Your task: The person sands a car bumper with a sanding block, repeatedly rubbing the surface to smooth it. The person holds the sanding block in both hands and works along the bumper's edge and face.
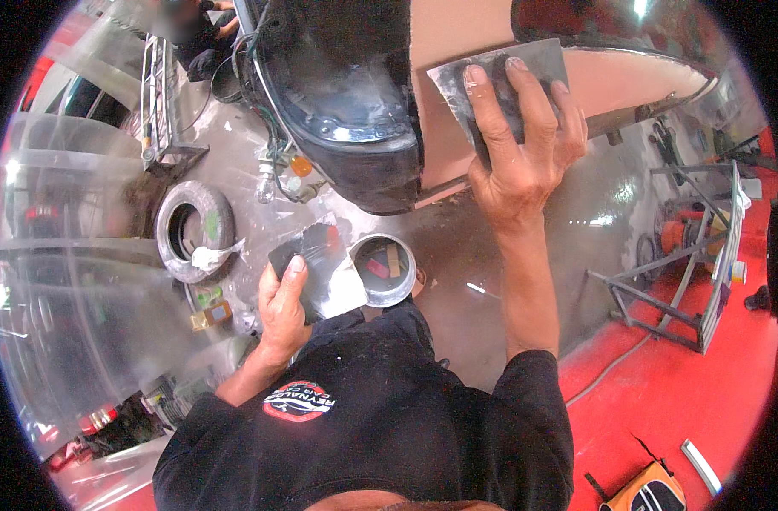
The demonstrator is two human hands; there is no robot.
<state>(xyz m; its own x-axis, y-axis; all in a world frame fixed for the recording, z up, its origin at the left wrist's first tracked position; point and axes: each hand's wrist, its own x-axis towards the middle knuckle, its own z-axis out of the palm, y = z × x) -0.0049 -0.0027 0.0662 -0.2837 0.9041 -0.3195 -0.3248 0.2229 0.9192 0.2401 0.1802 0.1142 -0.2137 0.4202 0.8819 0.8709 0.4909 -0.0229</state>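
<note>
My right hand [525, 162] lies with its fingers spread over a dark grey sheet [538, 64], which looks like wet sandpaper with whitish smears. It presses the sheet flat against the beige-pink patch [448, 145] of a black car body panel [355, 162]. Lower and to the left, my left hand [282, 311] grips a thin, flat grey plate [321, 272], thumb on top and fingers hidden beneath. The plate shines at its near right corner and has a reddish spot at its far edge. Just right of it stands a round bucket [397, 294] with a few block-like pieces inside.
A tyre [172, 230] with a white rag-like thing on it lies at the left, near plastic sheeting [74, 281]. Another person [201, 38] crouches at the far left beside a metal rack [157, 111]. A metal frame [704, 289] stands at the right; a cable [610, 366] crosses the floor.
</note>
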